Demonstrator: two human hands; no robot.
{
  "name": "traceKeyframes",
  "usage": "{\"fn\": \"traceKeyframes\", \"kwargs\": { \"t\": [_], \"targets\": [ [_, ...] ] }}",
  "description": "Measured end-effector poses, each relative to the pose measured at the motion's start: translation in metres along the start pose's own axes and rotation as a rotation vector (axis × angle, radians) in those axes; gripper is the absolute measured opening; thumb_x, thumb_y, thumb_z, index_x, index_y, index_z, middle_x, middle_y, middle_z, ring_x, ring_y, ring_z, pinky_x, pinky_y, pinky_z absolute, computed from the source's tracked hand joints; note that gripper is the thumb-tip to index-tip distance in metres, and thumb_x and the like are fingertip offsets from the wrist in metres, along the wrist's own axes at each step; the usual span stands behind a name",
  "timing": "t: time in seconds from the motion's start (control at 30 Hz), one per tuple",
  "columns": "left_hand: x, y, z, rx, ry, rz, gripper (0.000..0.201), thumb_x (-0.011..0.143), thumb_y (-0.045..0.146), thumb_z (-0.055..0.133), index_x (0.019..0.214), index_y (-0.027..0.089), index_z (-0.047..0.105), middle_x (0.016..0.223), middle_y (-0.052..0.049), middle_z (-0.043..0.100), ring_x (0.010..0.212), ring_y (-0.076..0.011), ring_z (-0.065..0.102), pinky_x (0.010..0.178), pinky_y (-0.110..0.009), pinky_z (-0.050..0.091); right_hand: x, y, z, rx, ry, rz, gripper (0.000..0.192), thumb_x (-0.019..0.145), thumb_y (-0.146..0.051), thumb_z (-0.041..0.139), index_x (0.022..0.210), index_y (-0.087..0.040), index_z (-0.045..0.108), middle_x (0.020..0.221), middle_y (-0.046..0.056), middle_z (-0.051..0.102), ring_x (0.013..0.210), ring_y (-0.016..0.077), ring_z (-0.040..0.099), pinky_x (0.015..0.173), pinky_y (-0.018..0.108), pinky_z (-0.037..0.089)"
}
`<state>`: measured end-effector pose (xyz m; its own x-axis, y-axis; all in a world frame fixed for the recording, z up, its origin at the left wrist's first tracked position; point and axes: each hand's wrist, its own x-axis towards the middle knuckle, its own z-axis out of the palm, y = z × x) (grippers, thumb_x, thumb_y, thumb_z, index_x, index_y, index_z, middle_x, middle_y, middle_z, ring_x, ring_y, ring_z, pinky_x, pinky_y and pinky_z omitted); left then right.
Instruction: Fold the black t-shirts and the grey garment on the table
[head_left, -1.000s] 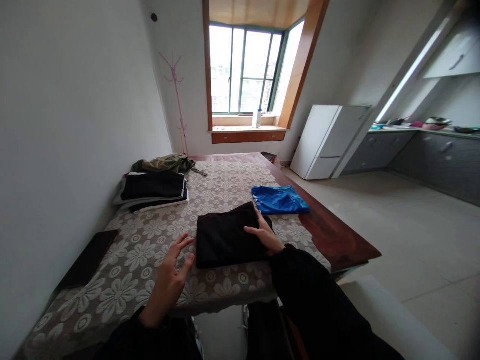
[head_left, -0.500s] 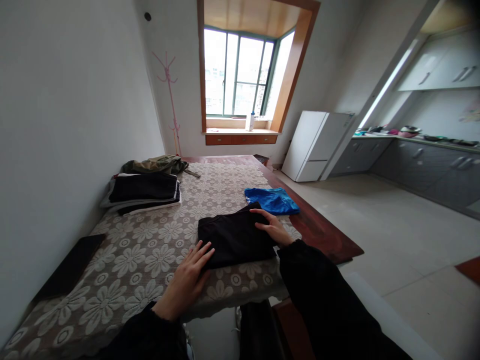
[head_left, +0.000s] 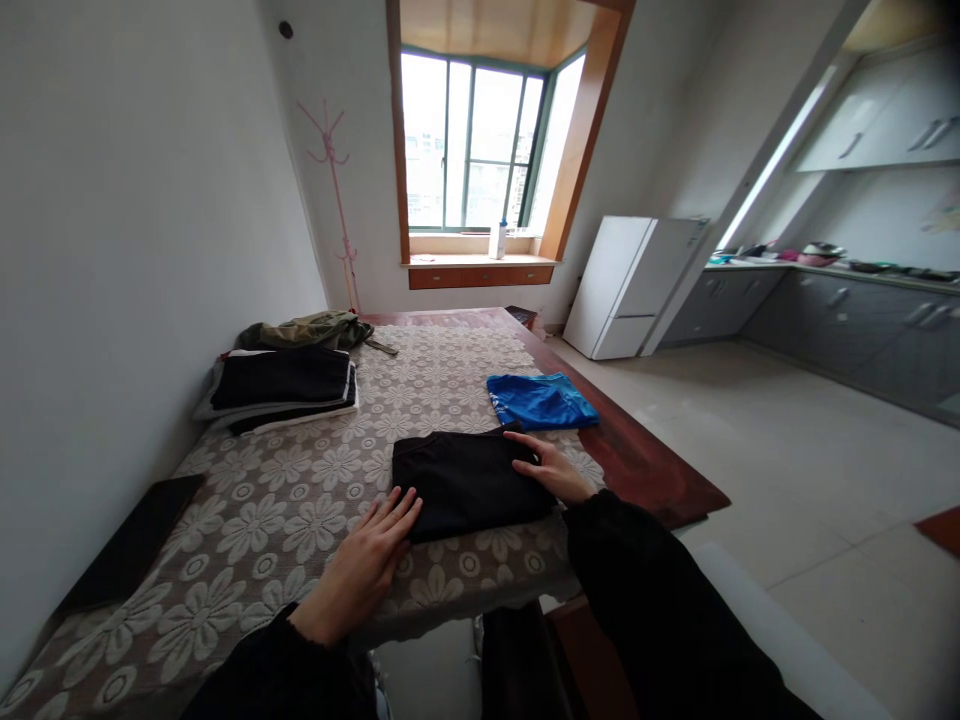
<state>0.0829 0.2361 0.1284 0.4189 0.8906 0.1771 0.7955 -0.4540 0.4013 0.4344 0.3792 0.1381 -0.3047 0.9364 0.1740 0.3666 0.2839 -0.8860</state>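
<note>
A folded black garment (head_left: 465,485) lies flat near the front edge of the table, on a lace tablecloth (head_left: 311,520) with a flower pattern. My left hand (head_left: 367,560) rests at the garment's left front corner, its fingers stretched out and touching the cloth. On the right side of the garment lies my right hand (head_left: 551,468), fingers spread and thumb apart, over its far right part. Neither hand grips the fabric. Just beyond the right hand is a folded blue garment (head_left: 541,402).
A stack of folded dark and grey clothes (head_left: 281,380) sits at the left by the wall, with an olive-green garment (head_left: 307,330) behind it. A flat black object (head_left: 135,540) lies at the left edge. The bare wooden table edge (head_left: 660,470) shows at right.
The garment's raised far right corner now lies lower and flatter. My right hand has shifted slightly down and to the right; my left hand has moved slightly left.
</note>
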Motion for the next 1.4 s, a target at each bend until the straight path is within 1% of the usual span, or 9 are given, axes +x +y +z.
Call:
{"fn": "traceKeyframes", "kwargs": {
  "t": [0.17, 0.33, 0.4, 0.53, 0.67, 0.8, 1.1, 1.23, 1.4],
  "targets": [
    [0.004, 0.005, -0.019, -0.063, -0.021, -0.044, 0.053, 0.097, 0.026, 0.051, 0.15, 0.034, 0.051, 0.156, -0.001, 0.051, 0.15, -0.0239, 0.039, 0.126, -0.05, 0.031, -0.004, 0.009, 0.009, -0.13, 0.063, -0.052, 0.056, 0.083, -0.037, 0.071, 0.138, -0.029, 0.065, 0.137, 0.006, 0.068, 0.13, 0.0309, 0.059, 0.116, 0.051, 0.04],
    [0.031, 0.032, -0.05, 0.014, 0.003, -0.205, 0.033, 0.098, 0.043, 0.052, 0.117, 0.032, 0.077, 0.118, -0.005, 0.079, 0.118, -0.0303, 0.071, 0.117, -0.051, 0.042, -0.006, 0.005, 0.007, -0.427, 0.018, -0.074, 0.052, 0.087, -0.034, 0.065, 0.139, -0.031, 0.063, 0.152, 0.007, 0.054, 0.135, 0.0323, 0.054, 0.115, 0.051, 0.042],
    [0.053, 0.045, -0.05, 0.085, 0.047, -0.209, 0.037, 0.099, 0.04, 0.048, 0.123, 0.027, 0.073, 0.122, -0.009, 0.078, 0.115, -0.0294, 0.071, 0.115, -0.05, 0.043, -0.003, -0.007, 0.007, -0.572, 0.034, -0.072, 0.05, 0.087, -0.029, 0.066, 0.137, -0.03, 0.065, 0.159, 0.007, 0.046, 0.135, 0.035, 0.053, 0.115, 0.052, 0.041],
    [0.103, 0.058, -0.026, 0.168, 0.08, -0.156, 0.047, 0.101, 0.034, 0.043, 0.142, 0.02, 0.059, 0.15, -0.011, 0.06, 0.142, -0.0305, 0.051, 0.12, -0.051, 0.035, 0.012, -0.042, 0.028, -0.787, 0.083, -0.204, 0.053, 0.089, -0.019, 0.059, 0.142, -0.024, 0.06, 0.165, 0.008, 0.037, 0.145, 0.0361, 0.039, 0.118, 0.051, 0.036],
    [0.132, 0.045, 0.008, 0.241, 0.127, -0.168, 0.053, 0.1, 0.03, 0.041, 0.151, 0.017, 0.049, 0.159, -0.013, 0.049, 0.149, -0.0342, 0.04, 0.122, -0.058, 0.028, 0.027, -0.051, 0.071, -0.851, -0.056, -0.252, 0.052, 0.099, -0.027, 0.049, 0.15, -0.02, 0.051, 0.161, 0.01, 0.043, 0.149, 0.0324, 0.036, 0.12, 0.051, 0.032],
    [0.127, 0.021, 0.027, 0.253, 0.159, -0.133, 0.057, 0.101, 0.034, 0.04, 0.156, 0.021, 0.042, 0.162, -0.01, 0.045, 0.151, -0.0313, 0.036, 0.126, -0.055, 0.022, 0.028, -0.033, 0.093, -0.888, -0.082, -0.225, 0.053, 0.102, -0.034, 0.044, 0.154, -0.022, 0.047, 0.159, 0.011, 0.047, 0.148, 0.0338, 0.039, 0.122, 0.054, 0.026],
    [0.107, -0.007, 0.016, 0.277, 0.097, -0.076, 0.058, 0.102, 0.045, 0.037, 0.158, 0.03, 0.037, 0.167, -0.003, 0.038, 0.154, -0.0273, 0.031, 0.127, -0.055, 0.018, 0.029, -0.026, 0.09, -0.974, -0.093, -0.215, 0.056, 0.104, -0.04, 0.041, 0.157, -0.023, 0.042, 0.159, 0.009, 0.047, 0.147, 0.0298, 0.04, 0.123, 0.049, 0.024],
    [0.105, -0.022, 0.009, 0.189, 0.087, -0.071, 0.056, 0.103, 0.046, 0.037, 0.158, 0.032, 0.036, 0.163, -0.002, 0.044, 0.15, -0.0253, 0.037, 0.126, -0.052, 0.019, 0.029, -0.024, 0.09, -0.961, -0.099, -0.22, 0.056, 0.104, -0.04, 0.041, 0.158, -0.023, 0.041, 0.159, 0.009, 0.047, 0.146, 0.0305, 0.04, 0.123, 0.048, 0.023],
    [0.107, -0.04, 0.002, 0.07, 0.101, -0.084, 0.054, 0.102, 0.046, 0.039, 0.152, 0.025, 0.045, 0.153, -0.007, 0.056, 0.144, -0.0258, 0.045, 0.123, -0.047, 0.027, 0.031, -0.021, 0.09, -0.933, -0.127, -0.214, 0.058, 0.104, -0.042, 0.042, 0.158, -0.022, 0.039, 0.158, 0.009, 0.048, 0.146, 0.031, 0.039, 0.123, 0.048, 0.022]
  ]
}}
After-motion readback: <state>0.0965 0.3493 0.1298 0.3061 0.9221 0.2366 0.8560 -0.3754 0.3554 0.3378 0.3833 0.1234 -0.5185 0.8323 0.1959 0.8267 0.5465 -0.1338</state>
